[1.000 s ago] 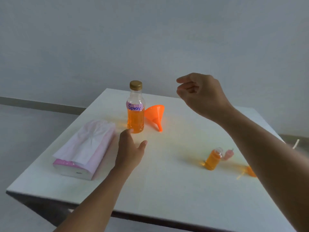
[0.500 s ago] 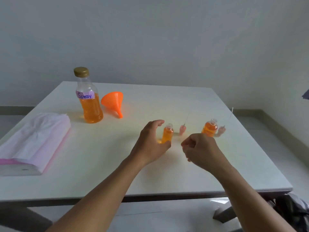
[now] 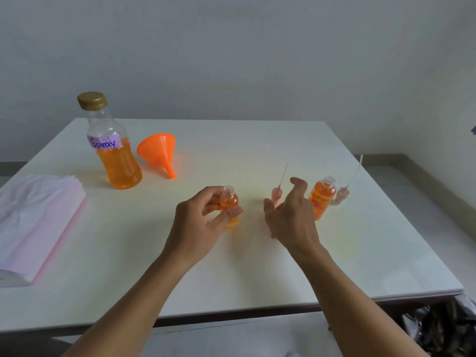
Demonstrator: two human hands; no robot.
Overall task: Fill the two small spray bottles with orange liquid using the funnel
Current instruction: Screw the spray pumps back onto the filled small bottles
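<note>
My left hand (image 3: 206, 220) is shut on a small uncapped spray bottle (image 3: 230, 202) holding orange liquid, upright at the table's middle. My right hand (image 3: 292, 217) hovers open just right of it, fingers spread, in front of a pink spray cap with a dip tube (image 3: 277, 193). A second small uncapped bottle (image 3: 322, 198) with orange liquid stands behind that hand, and its own pink cap with tube (image 3: 342, 195) lies to its right. The large capped bottle labelled "Spray" (image 3: 113, 150) and the orange funnel (image 3: 159, 153), lying on its side, are at the back left.
A pink pack of tissues (image 3: 33, 222) lies at the left edge of the white table (image 3: 231, 274). The table's front edge is near my forearms. A dark bag (image 3: 443, 328) sits on the floor at the lower right.
The view has swung right and down. My left hand has closed around the nearer small bottle. My right hand has opened and moved toward the pink cap beside it.
</note>
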